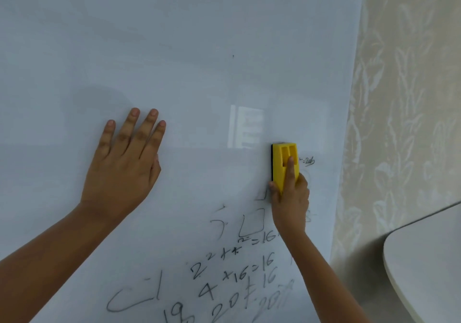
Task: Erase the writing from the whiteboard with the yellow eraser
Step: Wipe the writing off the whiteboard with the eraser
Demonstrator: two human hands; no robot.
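Note:
A large whiteboard [189, 48] fills most of the view. Black handwritten numbers and sums [239, 272] cover its lower middle, and a small scrap of writing [308, 161] sits just right of the eraser. My right hand [290, 197] grips the yellow eraser [283, 163] from below, index finger along its back, pressing its dark pad against the board above the sums. My left hand [127, 163] rests flat on the board to the left, fingers spread, holding nothing. The upper board is clean.
The board's right edge meets a wall with pale leaf-patterned wallpaper [404, 98]. A rounded white tabletop [429, 267] juts in at the lower right, close to my right forearm.

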